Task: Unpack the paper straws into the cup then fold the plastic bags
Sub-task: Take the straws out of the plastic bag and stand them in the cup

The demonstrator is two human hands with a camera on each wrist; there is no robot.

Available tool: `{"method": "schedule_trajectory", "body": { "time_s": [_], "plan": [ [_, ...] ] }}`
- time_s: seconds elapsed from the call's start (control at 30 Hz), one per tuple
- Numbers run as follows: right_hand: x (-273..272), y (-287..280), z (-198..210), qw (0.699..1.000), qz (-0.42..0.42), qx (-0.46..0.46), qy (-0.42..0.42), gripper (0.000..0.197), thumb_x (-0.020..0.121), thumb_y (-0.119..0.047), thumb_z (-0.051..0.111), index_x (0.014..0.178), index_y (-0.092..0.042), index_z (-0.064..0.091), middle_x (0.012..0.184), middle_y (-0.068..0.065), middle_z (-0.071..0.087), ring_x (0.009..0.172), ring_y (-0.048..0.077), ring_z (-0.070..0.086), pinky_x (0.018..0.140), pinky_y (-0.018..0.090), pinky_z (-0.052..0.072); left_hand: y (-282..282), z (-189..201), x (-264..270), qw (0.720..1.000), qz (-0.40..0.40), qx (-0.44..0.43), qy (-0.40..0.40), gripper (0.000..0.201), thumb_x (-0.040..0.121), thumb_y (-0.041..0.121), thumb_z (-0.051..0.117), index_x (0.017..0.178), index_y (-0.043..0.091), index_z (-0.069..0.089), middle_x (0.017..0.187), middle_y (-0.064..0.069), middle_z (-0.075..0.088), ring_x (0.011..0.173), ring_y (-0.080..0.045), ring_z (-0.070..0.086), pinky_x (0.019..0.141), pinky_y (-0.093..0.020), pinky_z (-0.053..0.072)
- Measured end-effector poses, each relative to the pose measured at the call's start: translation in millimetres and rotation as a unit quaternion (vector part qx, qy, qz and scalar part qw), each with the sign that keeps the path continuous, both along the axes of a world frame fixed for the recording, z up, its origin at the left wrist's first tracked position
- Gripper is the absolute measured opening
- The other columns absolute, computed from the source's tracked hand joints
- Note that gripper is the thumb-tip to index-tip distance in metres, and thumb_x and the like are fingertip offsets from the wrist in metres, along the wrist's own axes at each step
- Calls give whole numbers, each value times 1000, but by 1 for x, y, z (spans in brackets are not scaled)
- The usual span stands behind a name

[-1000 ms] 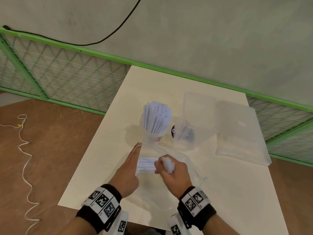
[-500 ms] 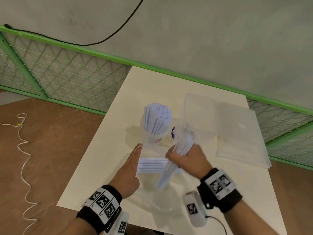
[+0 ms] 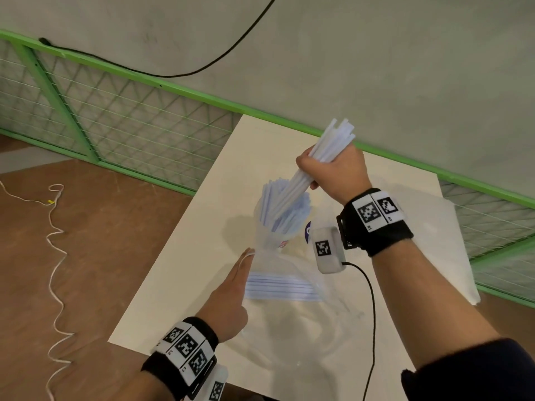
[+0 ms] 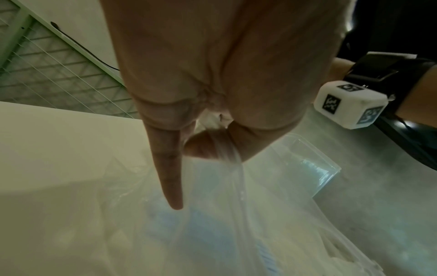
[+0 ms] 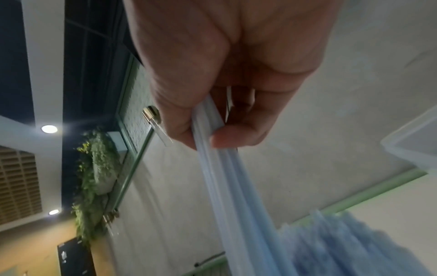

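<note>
— White paper straws [image 3: 278, 209] already filled the cup [image 3: 270, 238] in the head view, and the right hand [image 3: 333, 172] was fisted round one more bundle of straws [image 3: 324, 157], slanted down so its lower ends met the ones standing in the cup. So unpacking looked well on, but not done.

— What was left?

— A row of straws still in the bag [image 3: 279, 287] lay flat just on the near side of the cup, inside the clear plastic bag [image 3: 307, 328]. Those had to go in, and no bag looked folded yet. The left hand [image 3: 228, 302] lay at the bag's left edge, near side of the cup, forefinger stretched toward it.

— Did the left wrist view add anything?

— Yes. There the left hand [image 4: 212, 84] showed what the head view hid: thumb and a curled finger pinched a gathered strip of the bag [image 4: 236, 214], while the forefinger pointed straight out over it. A clear plastic box [image 4: 316, 168] stood beyond; the cup itself I couldn't make out.

— And the right wrist?

— Close under the right hand [image 5: 227, 74], thumb and fingers clamped tightly on the bundle [image 5: 227, 177], which ran down toward the blurred blue-white tops of the straws in the cup [image 5: 354, 242]. The cup's wall was out of frame there, and the bag didn't appear at all.
</note>
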State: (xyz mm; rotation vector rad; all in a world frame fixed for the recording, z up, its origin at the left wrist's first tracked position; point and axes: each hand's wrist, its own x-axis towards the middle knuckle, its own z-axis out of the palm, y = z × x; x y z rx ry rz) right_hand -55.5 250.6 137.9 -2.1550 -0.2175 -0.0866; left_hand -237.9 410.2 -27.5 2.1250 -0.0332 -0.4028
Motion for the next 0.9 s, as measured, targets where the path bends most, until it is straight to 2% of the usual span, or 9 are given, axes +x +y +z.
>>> {"method": "schedule_trajectory", "body": {
  "time_s": [0.13, 0.2, 0.3, 0.37, 0.43, 0.53, 0.63, 0.77, 0.9],
  "plan": [
    [6, 5, -30, 997, 47, -52, 22, 12, 78, -31, 76, 82, -20, 74, 85, -4, 74, 79, 10, 69, 75, 31, 57, 1, -2, 0, 1000, 1, -7, -1, 108, 69, -17, 36, 152, 38, -7, 157, 29, -9, 138, 11, 5, 113, -16, 23],
    [5, 8, -49, 992, 90, -92, 6, 19, 75, -43, 78, 85, -27, 72, 93, -2, 71, 90, 14, 66, 82, 32, 52, 1, -3, 0, 1000, -1, -5, -2, 108, 70, -17, 36, 151, 39, -8, 155, 31, -9, 138, 11, 5, 109, -12, 21],
    [5, 6, -63, 974, 119, -192, 3, 53, 63, -60, 81, 109, -40, 65, 129, -2, 51, 125, 23, 40, 106, 39, 32, 0, -4, 0, 1000, -3, -4, -3, 109, 70, -16, 37, 149, 42, -9, 154, 33, -11, 137, 12, 6, 107, -10, 19],
    [3, -1, -58, 978, 108, -178, 10, 82, 54, -65, 83, 127, -43, 52, 143, -6, 34, 133, 20, 29, 110, 44, 28, 1, -4, 0, 1000, -1, -6, 0, 108, 70, -16, 36, 150, 42, -9, 154, 34, -11, 136, 12, 7, 107, -10, 19],
    [-1, -5, -49, 988, 102, -114, -31, 99, 51, -67, 82, 137, -40, 41, 149, -7, 27, 138, 16, 27, 113, 47, 29, 1, -3, -1, 1000, 1, -10, 4, 108, 70, -16, 36, 150, 41, -8, 154, 34, -10, 136, 12, 7, 108, -11, 19],
    [-11, -7, -46, 982, 88, -67, -152, 88, 73, -56, 77, 144, -24, 37, 153, -2, 29, 142, 16, 29, 115, 44, 30, 1, -3, 0, 1000, 1, -15, 4, 107, 70, -17, 35, 151, 41, -7, 155, 32, -9, 138, 11, 7, 110, -13, 21],
    [-28, -4, -57, 954, 123, -174, -211, 63, 96, -44, 51, 148, -13, 34, 158, 4, 30, 145, 18, 26, 118, 36, 24, 1, -3, 0, 1000, 0, -16, 6, 108, 70, -16, 36, 151, 42, -7, 155, 33, -9, 140, 9, 8, 113, -16, 23],
    [-39, -1, -91, 905, 192, -333, -180, 62, 99, -46, 27, 148, -10, 38, 154, 6, 37, 144, 22, 30, 112, 45, 32, 0, -1, 0, 1000, -5, -16, 6, 108, 71, -16, 36, 151, 41, -7, 155, 32, -10, 140, 7, 11, 115, -19, 24],
    [-40, 0, -96, 916, 177, -303, -195, 65, 99, -47, 30, 153, -12, 26, 161, 3, 23, 148, 17, 20, 118, 38, 21, 0, 0, 0, 1000, -4, -14, 5, 107, 71, -16, 37, 153, 38, -6, 157, 28, -9, 142, 2, 15, 117, -24, 26]
  ]
}}
